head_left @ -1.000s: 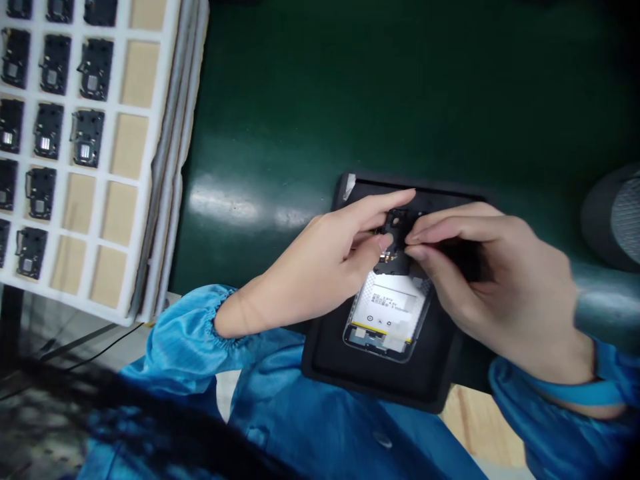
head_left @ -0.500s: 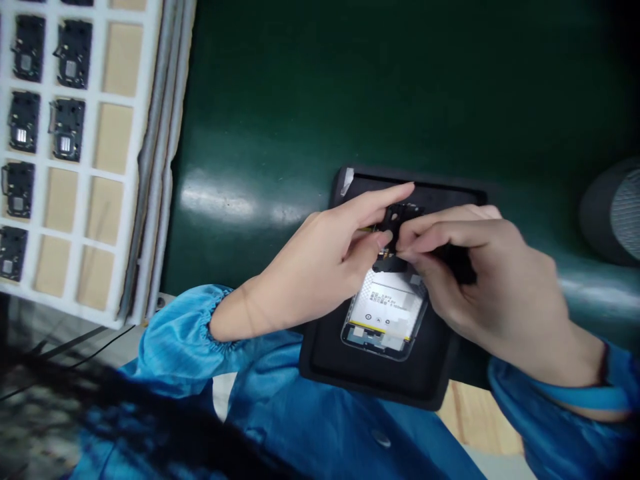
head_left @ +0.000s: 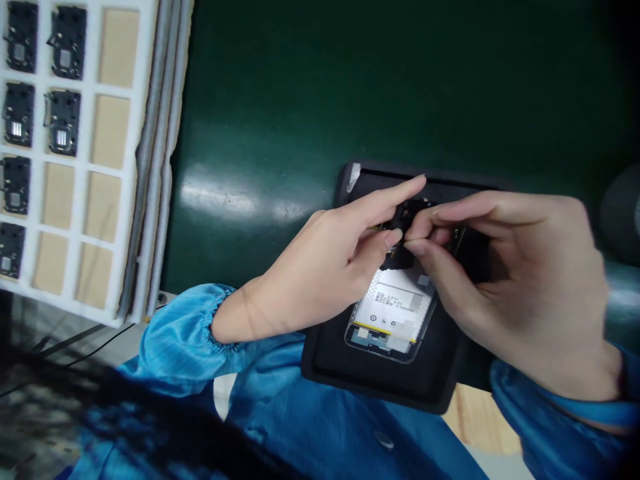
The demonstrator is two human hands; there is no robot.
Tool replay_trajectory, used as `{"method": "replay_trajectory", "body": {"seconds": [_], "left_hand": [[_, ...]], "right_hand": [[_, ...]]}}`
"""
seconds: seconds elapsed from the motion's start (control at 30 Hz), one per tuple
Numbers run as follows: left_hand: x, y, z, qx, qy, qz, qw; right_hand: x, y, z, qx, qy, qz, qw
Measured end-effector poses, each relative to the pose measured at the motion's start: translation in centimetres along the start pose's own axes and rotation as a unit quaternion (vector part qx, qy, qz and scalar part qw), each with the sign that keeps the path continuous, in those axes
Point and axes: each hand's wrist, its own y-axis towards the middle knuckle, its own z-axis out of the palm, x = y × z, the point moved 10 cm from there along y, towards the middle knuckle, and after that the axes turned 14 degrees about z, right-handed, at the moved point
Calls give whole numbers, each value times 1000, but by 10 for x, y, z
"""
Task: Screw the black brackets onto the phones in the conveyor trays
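An opened phone (head_left: 395, 303), its white battery showing, lies in a black tray (head_left: 370, 380). Over the phone's upper part sits a black plastic phone bracket (head_left: 400, 260), half covered by fingers. My left hand (head_left: 333, 260) reaches in from the left, its thumb on the bracket and its index finger stretched along the far side, closed around it. At the bracket's right side, my right hand (head_left: 520, 280) has thumb and index finger pinched together. Whatever lies between those fingertips is hidden.
To the left, white foam trays (head_left: 93, 160) are stacked, with several black brackets (head_left: 65, 123) in the top one's compartments. A dark round object (head_left: 623, 210) stands at the right edge of the green table (head_left: 280, 100). A whitish tape piece (head_left: 353, 177) marks the black tray's corner.
My right hand has shifted a little rightward, with its back raised and turned; its fingertips stay pinched by the bracket. My left hand keeps its hold. The view has shifted slightly.
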Motion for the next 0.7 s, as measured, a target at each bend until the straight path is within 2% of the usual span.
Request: {"method": "replay_trajectory", "body": {"seconds": [0.4,0.57,0.7], "left_hand": [[-2,-1,-1,1,17,-4,1000],[-3,0,-2,1,42,15,999],[-1,1,-2,3,57,19,998]], "right_hand": [[6,-2,-3,-23,-50,7,998],[8,-3,-8,-33,-35,7,999],[5,-1,-8,-17,-21,24,999]]}}
